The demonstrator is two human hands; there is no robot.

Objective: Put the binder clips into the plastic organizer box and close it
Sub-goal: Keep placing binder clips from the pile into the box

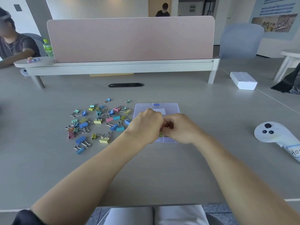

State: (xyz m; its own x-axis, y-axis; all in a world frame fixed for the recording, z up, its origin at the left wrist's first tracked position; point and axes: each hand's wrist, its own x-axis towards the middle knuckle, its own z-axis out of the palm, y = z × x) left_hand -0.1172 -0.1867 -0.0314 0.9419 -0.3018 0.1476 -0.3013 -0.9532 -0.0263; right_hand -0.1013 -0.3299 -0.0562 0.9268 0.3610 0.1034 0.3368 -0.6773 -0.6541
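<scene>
Grey laminate table (178, 168) ran from us to a pink divider (129, 39), with a white carton (243, 80) and a controller (272, 132) to our right and a green bottle (48, 47) far left. Clips (97, 122) lay scattered just left of the clear box (172, 108), which sat open at centre with one yellow clip (161, 134) showing inside. Our left hand (146, 125) and right hand (180, 129) met above it, fingers curled inward. We could not tell whether they gripped anything, and they hid most of the box.
</scene>
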